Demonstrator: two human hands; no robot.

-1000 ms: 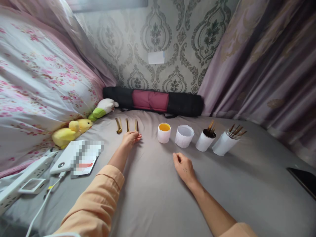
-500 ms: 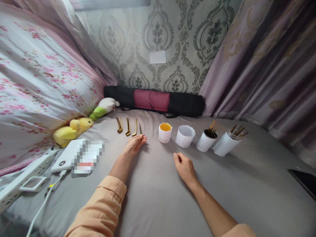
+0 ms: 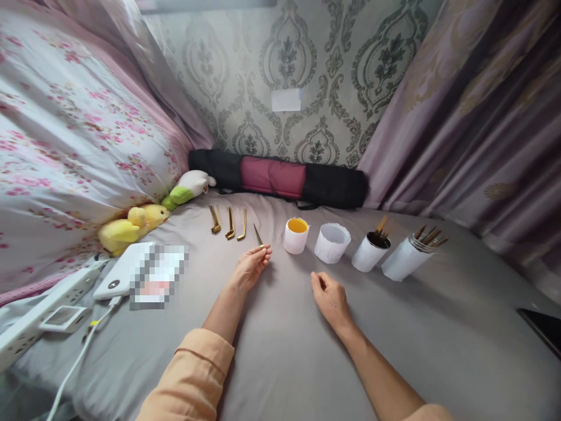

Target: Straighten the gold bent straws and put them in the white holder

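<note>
My left hand (image 3: 250, 269) pinches a gold tweezer (image 3: 258, 235) whose tip points up and away, just left of a white cup with yellow inside (image 3: 295, 235). Three more gold tweezers (image 3: 228, 220) lie in a row on the grey sheet behind the hand. My right hand (image 3: 329, 299) rests on the sheet with its fingers loosely curled and nothing in it, in front of an empty white cup (image 3: 332, 242). Further right stand a white cup with a dark rim (image 3: 369, 250) and a tilted white can (image 3: 407, 255), both holding brown sticks.
A black and maroon roll bag (image 3: 280, 179) lies along the wall. Yellow (image 3: 131, 225) and green-white plush toys (image 3: 188, 188) sit by the floral quilt (image 3: 74, 140). A power bank (image 3: 120, 273), power strip (image 3: 39, 313) and cable lie at left; a dark phone (image 3: 541, 328) at right.
My left hand has picked one gold tweezer from the row and drawn it right and toward me, near the yellow cup. The right hand has stayed put.
</note>
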